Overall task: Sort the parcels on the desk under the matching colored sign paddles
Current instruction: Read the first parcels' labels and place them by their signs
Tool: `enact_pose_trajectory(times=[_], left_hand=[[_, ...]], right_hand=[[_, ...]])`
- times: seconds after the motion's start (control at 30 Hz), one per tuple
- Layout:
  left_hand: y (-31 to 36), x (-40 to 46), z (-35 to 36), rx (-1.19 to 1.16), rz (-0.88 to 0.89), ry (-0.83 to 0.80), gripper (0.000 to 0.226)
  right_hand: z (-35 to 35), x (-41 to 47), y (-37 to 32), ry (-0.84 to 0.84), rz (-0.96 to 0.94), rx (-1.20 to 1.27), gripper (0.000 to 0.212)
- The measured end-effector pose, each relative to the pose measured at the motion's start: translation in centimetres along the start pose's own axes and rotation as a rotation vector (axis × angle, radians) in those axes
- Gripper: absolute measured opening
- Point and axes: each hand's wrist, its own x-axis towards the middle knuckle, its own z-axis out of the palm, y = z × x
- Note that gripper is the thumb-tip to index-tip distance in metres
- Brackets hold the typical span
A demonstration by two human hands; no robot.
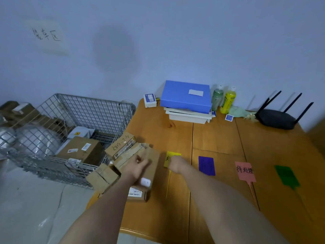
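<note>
1. Head view: my left hand lies on the pile of cardboard parcels at the left edge of the wooden counter; its fingers look curled against the top box, though blur keeps me from telling whether they truly grip it.
2. My right hand is just right of that pile, over the head of the yellow paddle; its fingers are hidden, so I cannot tell whether they are spread or curled.
3. Right of the yellow paddle, lying flat on the counter in a row, come the purple paddle, the pink paddle with handwriting, and the green paddle.
4. Left of the parcels, off the counter, a wire cage bin holds more boxes and a grey bag.
5. Beyond the parcels, against the wall, sit a blue folder on white trays, two bottles and a black router.
6. A handwritten paper sign hangs on the wall above the bin.
</note>
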Motion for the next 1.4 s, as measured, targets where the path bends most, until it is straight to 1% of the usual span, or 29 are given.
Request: enact_pose_trajectory(times=[0.03, 0.07, 0.1, 0.13, 0.2, 0.3, 0.37, 0.43, 0.5, 0.53, 0.6, 0.67, 0.77, 0.83, 0.9, 0.97, 1.07, 1.1, 1.17, 1.23, 1.27, 1.33, 1.4], left_hand=[[0.9, 0.3, -0.5, -0.251, -0.024, -0.046, 0.052], [1.6, 0.5, -1.0, -0.45, -0.055, -0.105, 0.053], [2.2, 0.6, -1.4, -0.609, -0.077, -0.165, 0.054], [2.9, 0.5, -1.7, -0.72, -0.08, -0.204, 0.054], [4.5, 0.5, -1.8, -0.876, -0.068, -0.248, 0.049], [6.8, 0.2, -0.9, -1.054, -0.056, -0.263, 0.042], [8.3, 0.0, 0.0, -1.11, -0.037, -0.285, 0.043], [9.6, 0.1, 0.8, -1.155, -0.033, -0.313, 0.045], [11.0, 0.1, 1.4, -1.174, -0.011, -0.321, 0.045], [11.7, 0.0, 1.5, -1.172, 0.002, -0.322, 0.044], [13.2, 0.1, 1.7, -1.152, 0.031, -0.314, 0.041], [14.7, 0.1, 1.9, -1.146, 0.065, -0.287, 0.038], [16.9, -0.4, 1.9, -1.132, 0.153, -0.303, 0.044], [18.1, -0.7, 1.8, -1.052, 0.213, -0.287, 0.048], [19.7, -0.8, 1.5, -1.007, 0.304, -0.227, 0.043], [21.8, -2.0, 1.1, -1.012, 0.39, -0.149, 0.037], [24.9, -4.5, 0.3, -0.969, 0.589, -0.051, 0.03], [25.7, -5.4, 0.1, -0.942, 0.678, -0.053, 0.035], [26.8, -7.3, -0.3, -0.867, 0.851, -0.142, 0.056], [27.5, -9.4, -0.4, -0.857, 0.941, -0.248, 0.075], [27.8, -10.6, -0.3, -0.873, 0.971, -0.271, 0.081], [28.5, -12.7, -0.1, -0.897, 1.045, -0.283, 0.086], [29.2, -14.2, 0.1, -0.917, 1.131, -0.267, 0.085]], right_hand=[[-0.8, 0.1, 0.2, 0.02, 0.019, 0.094, 0.026], [-1.6, 0.1, 0.3, 0.05, 0.043, 0.211, 0.026], [-2.6, -0.1, 0.5, 0.08, 0.058, 0.328, 0.024], [-3.6, -0.3, 0.7, 0.109, 0.063, 0.44, 0.027], [-5.5, -0.9, 1.0, 0.154, 0.067, 0.64, 0.039], [-8.1, -1.9, 0.8, 0.158, 0.007, 0.875, 0.044], [-9.3, -2.3, 0.8, 0.122, -0.049, 0.978, 0.049], [-10.1, -2.5, 1.0, 0.032, -0.109, 1.096, 0.054], [-10.8, -3.2, 1.2, -0.047, -0.164, 1.212, 0.057], [-11.1, -3.5, 1.3, -0.054, -0.183, 1.262, 0.059], [-11.7, -3.9, 1.2, -0.03, -0.211, 1.353, 0.066], [-12.3, -4.3, 1.1, 0.008, -0.248, 1.417, 0.067], [-13.4, -5.2, 1.0, 0.095, -0.314, 1.477, 0.053], [-14.2, -5.9, 0.8, 0.159, -0.358, 1.503, 0.043], [-15.2, -6.7, 0.5, 0.245, -0.408, 1.542, 0.036], [-16.6, -7.8, 0.2, 0.356, -0.452, 1.563, 0.031], [-19.1, -10.3, 0.2, 0.506, -0.539, 1.543, 0.026], [-19.9, -11.5, 0.2, 0.553, -0.577, 1.529, 0.025], [-21.5, -14.2, 0.1, 0.636, -0.667, 1.51, 0.024], [-22.8, -16.9, 0.0, 0.691, -0.757, 1.488, 0.024], [-23.2, -18.2, -0.2, 0.718, -0.794, 1.48, 0.025], [-23.7, -20.3, -0.3, 0.759, -0.859, 1.461, 0.028], [-23.9, -22.2, -0.2, 0.78, -0.928, 1.447, 0.031]])
